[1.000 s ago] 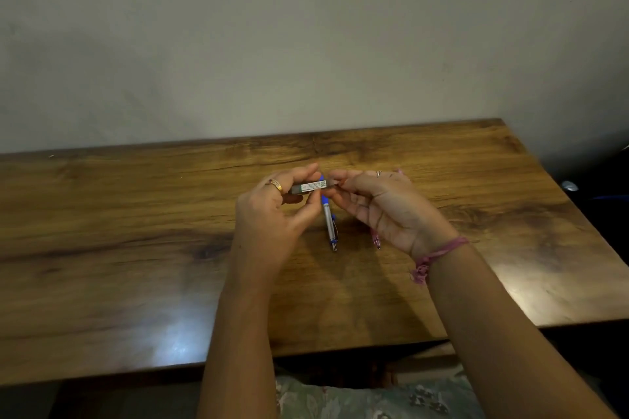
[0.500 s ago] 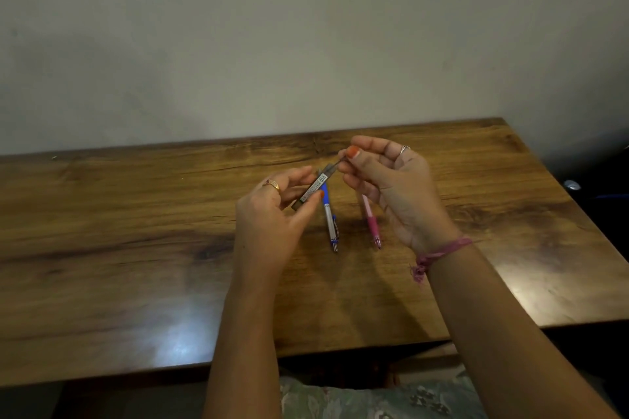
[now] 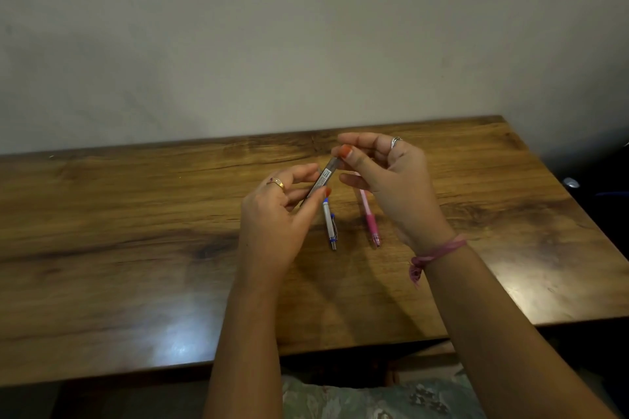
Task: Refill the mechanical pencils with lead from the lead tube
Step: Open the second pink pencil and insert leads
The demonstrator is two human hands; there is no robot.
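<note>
Two pencils at the table's middle, open wood all round

The blue-white pencil (image 3: 330,222) and pink pencil (image 3: 371,221) lie side by side, apart, beneath the raised hands; the table (image 3: 119,248) offers bare passage toward its left, right and near edges.

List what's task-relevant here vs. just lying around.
Job:
lead tube, gripped by left hand, top end pinched by right hand
blue-and-white mechanical pencil on the table
pink mechanical pencil on the table

Incidental:
small pale object beyond the table's right edge
</note>
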